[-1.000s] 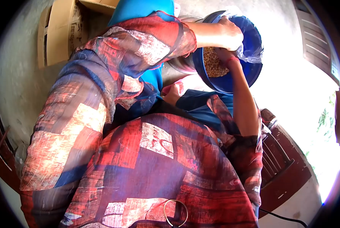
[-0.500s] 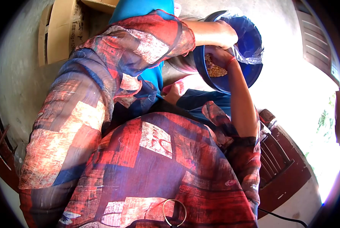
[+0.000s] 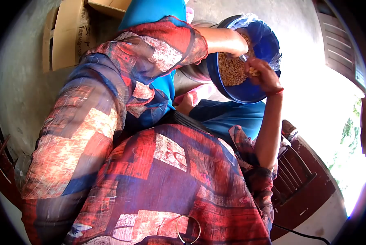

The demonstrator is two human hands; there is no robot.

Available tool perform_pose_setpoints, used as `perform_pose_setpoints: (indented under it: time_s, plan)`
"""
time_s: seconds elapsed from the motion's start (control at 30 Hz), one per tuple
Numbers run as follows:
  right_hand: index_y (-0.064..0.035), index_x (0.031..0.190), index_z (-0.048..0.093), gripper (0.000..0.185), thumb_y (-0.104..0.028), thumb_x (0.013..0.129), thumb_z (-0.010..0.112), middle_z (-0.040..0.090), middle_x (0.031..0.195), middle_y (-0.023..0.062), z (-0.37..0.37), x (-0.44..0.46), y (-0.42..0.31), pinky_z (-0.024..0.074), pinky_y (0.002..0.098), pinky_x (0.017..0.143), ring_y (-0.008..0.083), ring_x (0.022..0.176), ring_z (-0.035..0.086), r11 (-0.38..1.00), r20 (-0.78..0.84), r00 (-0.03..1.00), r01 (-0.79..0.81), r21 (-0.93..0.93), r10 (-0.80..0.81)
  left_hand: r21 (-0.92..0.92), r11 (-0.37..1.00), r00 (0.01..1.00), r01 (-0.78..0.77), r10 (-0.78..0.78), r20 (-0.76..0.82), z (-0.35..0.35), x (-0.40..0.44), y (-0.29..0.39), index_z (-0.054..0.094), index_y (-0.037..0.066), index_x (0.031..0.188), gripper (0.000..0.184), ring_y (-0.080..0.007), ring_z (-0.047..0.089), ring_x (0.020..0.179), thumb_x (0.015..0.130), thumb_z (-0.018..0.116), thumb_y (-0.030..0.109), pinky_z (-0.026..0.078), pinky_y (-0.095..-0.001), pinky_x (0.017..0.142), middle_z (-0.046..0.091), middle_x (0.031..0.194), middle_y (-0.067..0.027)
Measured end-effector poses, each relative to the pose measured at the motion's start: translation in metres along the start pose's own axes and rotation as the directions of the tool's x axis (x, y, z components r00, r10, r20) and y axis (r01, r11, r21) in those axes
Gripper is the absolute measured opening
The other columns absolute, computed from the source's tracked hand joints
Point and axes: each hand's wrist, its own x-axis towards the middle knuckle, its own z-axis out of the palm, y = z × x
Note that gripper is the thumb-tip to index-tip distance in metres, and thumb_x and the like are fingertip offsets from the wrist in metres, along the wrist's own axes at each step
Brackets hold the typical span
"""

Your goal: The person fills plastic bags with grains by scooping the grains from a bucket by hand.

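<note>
— Where are the tan kernels (image 3: 232, 69)?
— Heaped in the blue bucket (image 3: 242, 94), mostly on its left side, with more showing near the top, past the left hand (image 3: 237, 44).
— And the right hand (image 3: 264, 75)?
— Over the bucket's right part, fingers curled around some of the kernels; a few show in its grip. A red band (image 3: 276, 92) circles that wrist.
— What is the left one doing?
— It reaches over the bucket from the upper left, back of the hand upward. Its fingers are hidden, so I can't tell whether it grasps anything. Something shiny shows between the two hands, too small to make out.
— Anything on the bucket itself?
— Clear plastic (image 3: 248, 18) along its upper rim, running down the right.
— And farther out?
— A pink slipper (image 3: 203, 90) just beside the bucket, at its lower left. A cardboard box (image 3: 68, 36) stands well to the bucket's left, and dark red furniture (image 3: 305, 188) lies below it to the right. The patterned sleeve (image 3: 162, 45) comes in from the bucket's left.
</note>
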Motion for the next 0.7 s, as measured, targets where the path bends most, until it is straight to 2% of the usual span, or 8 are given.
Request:
perform_pose_setpoints:
  time_s: [0.13, 0.2, 0.27, 0.33, 0.37, 0.47, 0.5, 0.7]
  plan:
    - [-0.0032, 0.085, 0.055, 0.026, -0.026, 0.090, 0.043, 0.053, 0.068, 0.0023, -0.021, 0.014, -0.011, 0.0304, 0.0170, 0.041, 0.0063, 0.047, 0.042, 0.986, -0.213, 0.970, 0.142, 0.092, -0.120, 0.068, 0.997, 0.990, 0.046, -0.055, 0.131, -0.001, 0.012, 0.005, 0.065, 0.008, 0.090, 0.028, -0.0279, 0.061, 0.079, 0.061, 0.066, 0.010, 0.049, -0.0393, 0.068, 0.064, 0.084, -0.0118]
    - [-0.0017, 0.101, 0.057, 0.028, -0.024, 0.090, 0.045, 0.059, 0.089, 0.0071, -0.019, 0.027, -0.016, 0.0403, 0.0181, 0.057, 0.0107, 0.070, 0.055, 0.971, -0.409, 0.893, 0.230, 0.060, -0.186, 0.117, 0.992, 0.984, 0.041, -0.061, 0.169, 0.002, 0.018, 0.005, 0.065, 0.010, 0.091, 0.030, -0.0277, 0.061, 0.079, 0.060, 0.068, 0.012, 0.049, -0.0393, 0.068, 0.064, 0.084, -0.0114]
    - [-0.0033, 0.110, 0.056, 0.030, -0.022, 0.089, 0.047, 0.058, 0.103, 0.0084, -0.039, 0.041, -0.003, 0.0414, 0.0202, 0.071, 0.0137, 0.092, 0.054, 0.973, -0.278, 0.938, 0.226, 0.034, -0.209, 0.082, 0.993, 0.987, 0.090, -0.100, 0.122, 0.004, 0.012, 0.006, 0.065, 0.011, 0.090, 0.030, -0.0278, 0.062, 0.078, 0.060, 0.069, 0.014, 0.049, -0.0399, 0.066, 0.064, 0.083, -0.0111]
    - [-0.0044, 0.107, 0.058, 0.028, -0.023, 0.088, 0.047, 0.058, 0.102, 0.0066, -0.029, 0.045, -0.007, 0.0409, 0.0202, 0.072, 0.0128, 0.093, 0.054, 0.808, -0.475, 0.757, 0.116, -0.577, -0.448, 0.030, 0.997, 0.995, 0.071, -0.073, 0.069, 0.005, 0.011, 0.000, 0.066, 0.010, 0.089, 0.029, -0.0275, 0.061, 0.077, 0.061, 0.069, 0.015, 0.049, -0.0404, 0.065, 0.064, 0.084, -0.0112]
    - [-0.0058, 0.102, 0.060, 0.026, -0.023, 0.088, 0.048, 0.060, 0.095, 0.0038, -0.027, 0.041, -0.011, 0.0411, 0.0201, 0.068, 0.0110, 0.085, 0.056, 0.906, -0.536, 0.779, 0.094, -0.412, -0.325, 0.073, 0.995, 0.991, 0.075, -0.083, 0.106, 0.002, 0.015, 0.000, 0.066, 0.011, 0.089, 0.027, -0.0271, 0.062, 0.077, 0.062, 0.069, 0.016, 0.049, -0.0401, 0.066, 0.064, 0.083, -0.0105]
    - [-0.0041, 0.091, 0.063, 0.023, -0.023, 0.086, 0.050, 0.061, 0.080, 0.0027, -0.005, 0.013, -0.035, 0.0473, 0.0214, 0.058, 0.0071, 0.072, 0.056, 0.962, -0.291, 0.948, 0.051, -0.270, -0.132, 0.082, 0.995, 0.995, 0.052, -0.059, 0.085, -0.004, 0.008, -0.003, 0.067, 0.011, 0.087, 0.023, -0.0253, 0.062, 0.077, 0.065, 0.066, 0.017, 0.049, -0.0385, 0.068, 0.065, 0.081, -0.0083]
    - [-0.0044, 0.089, 0.062, 0.024, -0.024, 0.086, 0.050, 0.061, 0.076, 0.0014, -0.001, 0.008, -0.038, 0.0465, 0.0195, 0.050, 0.0066, 0.064, 0.055, 0.901, -0.159, 0.987, -0.086, -0.426, 0.019, 0.019, 0.999, 0.998, 0.042, -0.043, 0.051, -0.003, 0.003, -0.004, 0.067, 0.010, 0.086, 0.023, -0.0249, 0.062, 0.077, 0.065, 0.066, 0.017, 0.049, -0.0378, 0.068, 0.065, 0.081, -0.0081]
    - [-0.0055, 0.098, 0.061, 0.023, -0.021, 0.084, 0.051, 0.062, 0.093, 0.0066, 0.014, 0.042, 0.013, 0.0505, 0.0266, 0.057, 0.0128, 0.074, 0.058, 0.795, 0.030, 0.983, -0.126, -0.593, 0.178, -0.008, 0.998, 0.998, 0.066, -0.066, 0.012, -0.015, -0.009, -0.002, 0.066, 0.002, 0.088, 0.024, -0.0261, 0.062, 0.081, 0.065, 0.062, 0.009, 0.049, -0.0373, 0.068, 0.065, 0.084, -0.0132]
